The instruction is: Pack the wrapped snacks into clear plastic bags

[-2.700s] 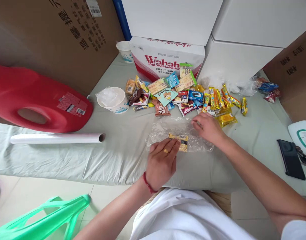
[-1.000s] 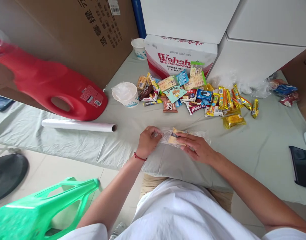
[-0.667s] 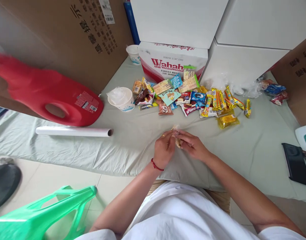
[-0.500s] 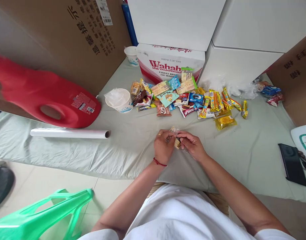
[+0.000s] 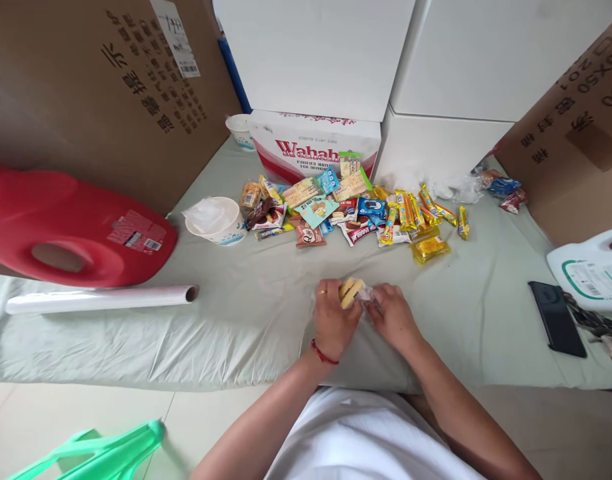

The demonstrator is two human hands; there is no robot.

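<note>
Small yellow-tan snack packet (image 5: pixel 350 292), flat and rectangular, partly swathed in clear plastic film (image 5: pixel 369 295): held just above the near middle of the pale green cloth-covered table (image 5: pixel 486 320), between both hands. Left hand (image 5: pixel 332 319): fingers closed on the packet's left end, a ring on one finger, a red cord at the wrist. Right hand (image 5: pixel 393 315): fingers pinched together on the crumpled film at the packet's right side.

Step in hand, by judgement: folding the film about the packet; it looks part-wrapped, since the top of the packet shows bare. The next move calls for the loose film to be drawn taut over that bare end while the left hand keeps the packet from turning.

Beyond, well apart: a heap of assorted bright snack packets (image 5: pixel 356 207); a white paper cup stuffed with plastic (image 5: pixel 215 221) to its left; a white roll of film (image 5: pixel 101 299) lying along the table; a red plastic jug (image 5: pixel 61 223) on its side; a black phone (image 5: pixel 557 318) at the right.
</note>
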